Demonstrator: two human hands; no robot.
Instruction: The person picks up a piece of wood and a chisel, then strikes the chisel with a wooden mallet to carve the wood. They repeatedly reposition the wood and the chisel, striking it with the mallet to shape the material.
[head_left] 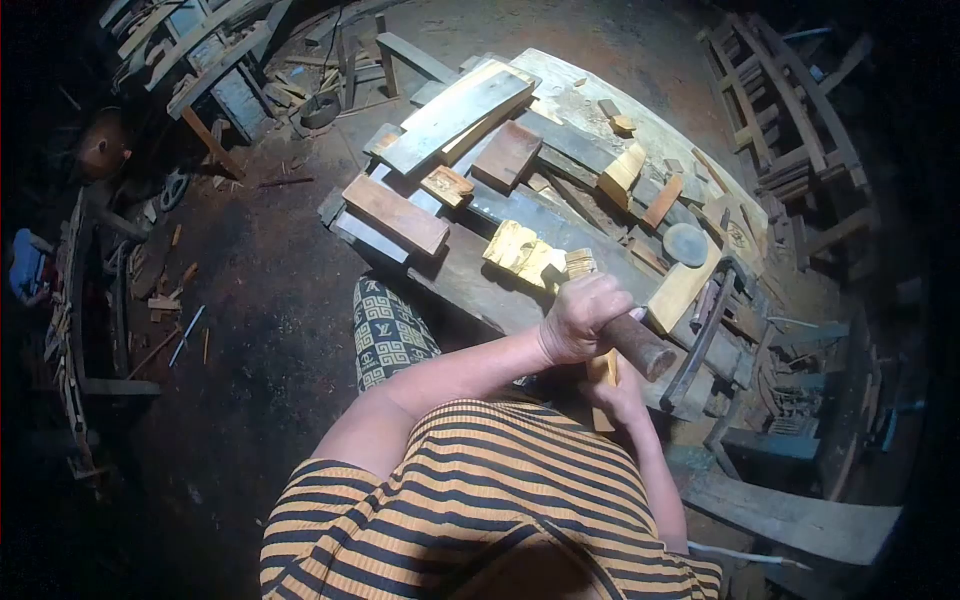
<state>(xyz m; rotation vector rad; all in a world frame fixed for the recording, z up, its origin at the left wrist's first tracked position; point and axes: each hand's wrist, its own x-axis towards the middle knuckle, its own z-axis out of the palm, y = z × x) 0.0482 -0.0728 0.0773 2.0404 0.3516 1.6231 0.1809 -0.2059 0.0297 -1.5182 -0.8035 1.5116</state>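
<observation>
My left hand (pixel 590 312) is wrapped round a dark rounded wooden bar (pixel 638 345), whose blunt end points down and right. Just below it, my right hand (pixel 622 396) is closed on a yellow wooden piece (pixel 603 368), partly hidden by the bar and the left hand. Beyond my left hand, a carved yellow wood block (pixel 518 252) lies on the workbench (pixel 480 290). A long yellow board (pixel 685 290) rests just right of the left hand.
Reddish wood blocks (pixel 398 213), pale planks (pixel 455 122) and a round disc (pixel 685 244) lie on the bench. A dark curved bar (pixel 700 345) is at its right side. Wooden frames (pixel 780 100) stand at the right, and scraps (pixel 165 300) lie on the floor at left.
</observation>
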